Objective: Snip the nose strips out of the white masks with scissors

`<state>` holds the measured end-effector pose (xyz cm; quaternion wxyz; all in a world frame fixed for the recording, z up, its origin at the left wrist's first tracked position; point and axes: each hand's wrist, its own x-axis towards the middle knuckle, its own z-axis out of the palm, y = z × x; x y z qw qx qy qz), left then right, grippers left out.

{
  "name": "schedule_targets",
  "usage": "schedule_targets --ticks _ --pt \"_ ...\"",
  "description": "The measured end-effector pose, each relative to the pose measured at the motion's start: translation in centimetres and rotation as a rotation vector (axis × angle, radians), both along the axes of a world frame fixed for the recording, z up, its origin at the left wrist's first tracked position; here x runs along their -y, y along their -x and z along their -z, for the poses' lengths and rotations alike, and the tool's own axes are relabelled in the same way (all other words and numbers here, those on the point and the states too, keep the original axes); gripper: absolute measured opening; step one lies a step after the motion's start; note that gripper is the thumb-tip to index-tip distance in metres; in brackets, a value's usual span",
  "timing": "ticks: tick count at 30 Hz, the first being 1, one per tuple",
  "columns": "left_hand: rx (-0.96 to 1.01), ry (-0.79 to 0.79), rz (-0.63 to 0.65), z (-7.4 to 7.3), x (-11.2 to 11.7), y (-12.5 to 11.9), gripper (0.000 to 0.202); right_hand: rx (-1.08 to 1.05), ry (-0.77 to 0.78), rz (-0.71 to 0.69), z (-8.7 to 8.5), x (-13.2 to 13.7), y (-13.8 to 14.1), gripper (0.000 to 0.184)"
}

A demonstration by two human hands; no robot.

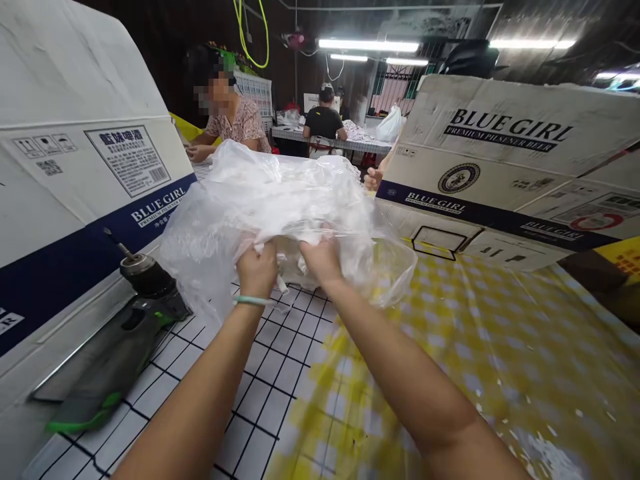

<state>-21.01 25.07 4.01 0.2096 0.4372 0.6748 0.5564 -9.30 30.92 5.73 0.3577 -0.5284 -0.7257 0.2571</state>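
A large clear plastic bag [300,193] with white contents stands over the table before me. My left hand [257,267], a pale green band at its wrist, is closed on the near edge of the bag. Close beside it, my right hand [321,257] grips the same edge with its thumb on top. A dark gap shows between the two hands at the bag's near side. What exactly the white contents are, I cannot make out through the plastic. Loose film spreads out to both sides of my hands.
A cordless drill [135,320] lies at the left, against a Blue Girl carton [80,167]. Another carton [500,147] stands at the right. A yellow checked cloth [450,347] with white scraps covers the table's right part. A co-worker [245,120] sits beyond the left carton; others sit farther back.
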Motion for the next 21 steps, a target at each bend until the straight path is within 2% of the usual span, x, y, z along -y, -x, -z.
schedule_targets --ticks 3,6,9,11,13,15,17,18,19,21 --pt "0.054 -0.041 -0.080 0.8 4.7 -1.4 0.038 -0.151 -0.002 -0.080 1.3 6.1 -0.2 0.032" --pt "0.060 0.029 -0.014 2.8 9.3 -1.1 0.039 -0.234 0.022 -0.199 4.7 12.8 -1.5 0.028" --pt "-0.029 0.124 0.047 4.8 12.9 0.2 0.039 -0.018 -0.020 -0.433 7.6 18.4 -3.8 0.033" --pt "-0.145 0.139 0.047 5.7 14.6 0.4 0.040 0.176 -0.078 -0.619 7.9 20.1 -5.5 0.037" --pt "-0.339 0.113 0.070 6.2 15.4 -0.4 0.043 0.237 -0.132 -0.655 7.1 19.4 -6.8 0.038" --pt "-0.537 0.097 0.123 6.3 15.1 -2.1 0.050 0.187 -0.153 -0.514 5.9 16.7 -7.4 0.036" --pt "-0.623 0.106 0.176 6.1 14.2 -4.1 0.054 0.220 -0.105 -0.354 5.0 13.4 -7.5 0.039" --pt "-0.633 0.113 0.190 5.9 13.8 -4.9 0.050 0.235 -0.085 -0.325 4.7 12.2 -7.3 0.042" --pt "-0.636 0.111 0.194 5.5 13.7 -5.5 0.042 0.251 -0.063 -0.321 4.6 11.5 -7.2 0.037" --pt "-0.634 0.082 0.184 4.7 14.6 -6.2 0.020 0.263 -0.044 -0.377 5.0 12.3 -6.9 0.020"
